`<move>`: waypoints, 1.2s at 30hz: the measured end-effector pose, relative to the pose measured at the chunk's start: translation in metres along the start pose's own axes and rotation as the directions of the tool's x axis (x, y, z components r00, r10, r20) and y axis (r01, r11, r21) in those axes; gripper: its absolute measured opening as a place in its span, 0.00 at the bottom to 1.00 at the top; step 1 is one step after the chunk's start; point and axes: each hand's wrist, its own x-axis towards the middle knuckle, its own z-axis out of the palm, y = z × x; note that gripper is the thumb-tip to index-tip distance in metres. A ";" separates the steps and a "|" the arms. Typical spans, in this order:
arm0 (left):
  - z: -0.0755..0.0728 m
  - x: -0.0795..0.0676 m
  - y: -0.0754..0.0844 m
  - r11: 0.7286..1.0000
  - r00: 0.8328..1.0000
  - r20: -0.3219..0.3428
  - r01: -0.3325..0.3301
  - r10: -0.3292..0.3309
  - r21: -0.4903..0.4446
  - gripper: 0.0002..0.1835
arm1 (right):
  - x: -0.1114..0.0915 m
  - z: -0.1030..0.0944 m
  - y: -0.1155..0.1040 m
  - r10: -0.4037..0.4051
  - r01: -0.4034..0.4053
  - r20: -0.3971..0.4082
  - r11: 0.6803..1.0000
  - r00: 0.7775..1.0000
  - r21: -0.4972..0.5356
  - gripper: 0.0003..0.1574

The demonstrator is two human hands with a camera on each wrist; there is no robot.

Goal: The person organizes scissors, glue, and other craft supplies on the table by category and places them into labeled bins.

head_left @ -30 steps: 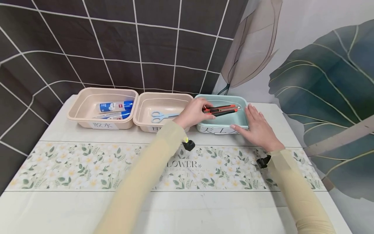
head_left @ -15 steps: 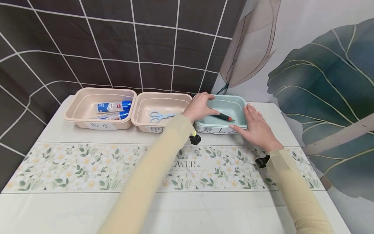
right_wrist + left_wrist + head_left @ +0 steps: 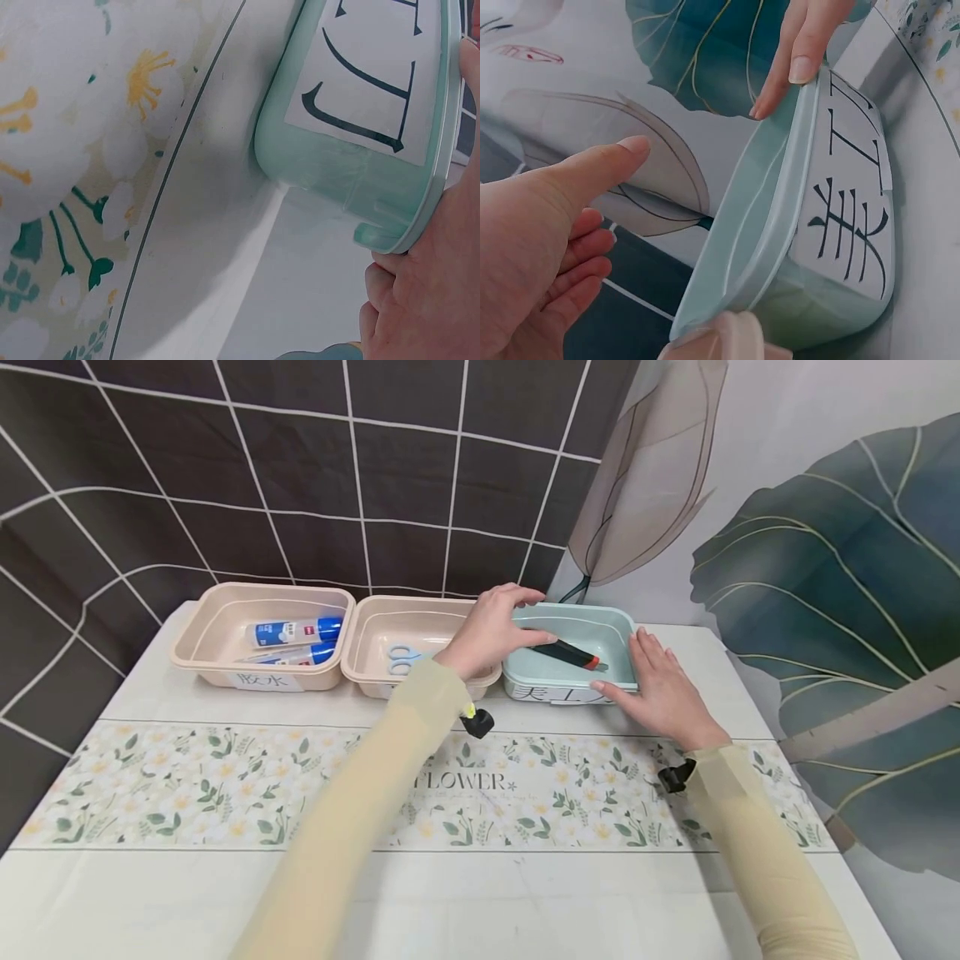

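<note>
A black and red utility knife (image 3: 567, 652) lies slanted in the pale green bin (image 3: 600, 622), its left end hidden behind my left thumb. My left hand (image 3: 491, 628) hovers over that bin's left edge, thumb and index finger spread apart. In the left wrist view nothing sits between the thumb and the loosely bent fingers of the left hand (image 3: 532, 240). My right hand (image 3: 669, 692) rests against the bin's right end, fingers straight along the wall and thumb on the front rim. A white label (image 3: 847, 202) with large black characters covers the bin's front.
Left of the green bin stands a beige bin (image 3: 367, 627) with light blue scissors (image 3: 402, 652), partly behind my left hand. Farther left, another beige bin (image 3: 213, 627) holds blue-capped glue tubes (image 3: 296, 632). A dark grid-patterned cloth (image 3: 300, 468) hangs behind the bins.
My left hand held two utility knives over the green bin, lowered them in and let go, then drew back left with its fingers spreading. The right hand stays at the bin's right end.
</note>
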 end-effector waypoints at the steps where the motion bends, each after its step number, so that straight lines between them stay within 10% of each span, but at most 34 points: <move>1: -0.002 -0.003 0.000 1.000 1.000 -0.003 0.001 -0.001 0.002 0.35 | 0.000 0.000 0.000 0.000 0.000 0.000 1.000 1.000 0.000 0.67; 20: -0.043 -0.066 -0.017 0.999 0.996 -0.085 -0.031 0.032 0.015 0.37 | 0.000 0.001 0.001 -0.015 0.015 -0.006 1.000 1.000 0.007 0.66; 36: -0.061 -0.134 -0.035 0.997 1.000 -0.023 -0.006 0.008 0.083 0.38 | -0.001 0.001 0.000 -0.012 0.012 -0.012 1.000 1.000 0.006 0.66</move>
